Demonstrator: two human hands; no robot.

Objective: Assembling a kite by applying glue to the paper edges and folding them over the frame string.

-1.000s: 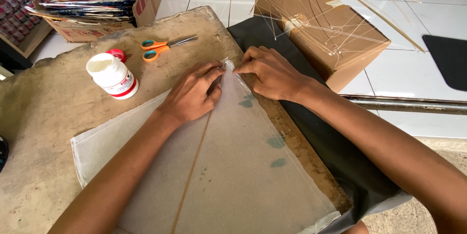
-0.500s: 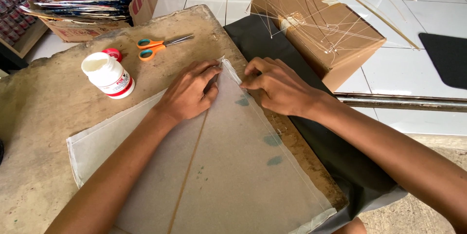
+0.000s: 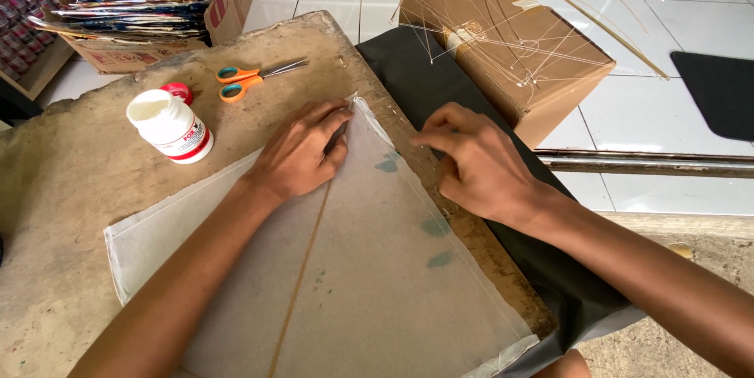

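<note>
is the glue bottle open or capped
Open: the white glue bottle stands upright with its mouth bare, and its red cap lies beside it on the board.

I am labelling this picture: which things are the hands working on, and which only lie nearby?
In hand:
left hand pressing the thin paper sheet
thin stick under it
right hand at the sheet's edge

Lying about:
glue bottle
scissors
cardboard box

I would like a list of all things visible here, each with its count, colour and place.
paper sheet: 1, pale translucent, on the board
thin stick: 1, tan, under the sheet's middle
wooden board: 1, brown, worn
glue bottle: 1, white, open, left
red cap: 1, beside the bottle
scissors: 1, orange handles, top of the board
cardboard box: 1, brown, right, sticks on top
left hand: flat on the sheet's tip
right hand: at the sheet's right edge
</note>
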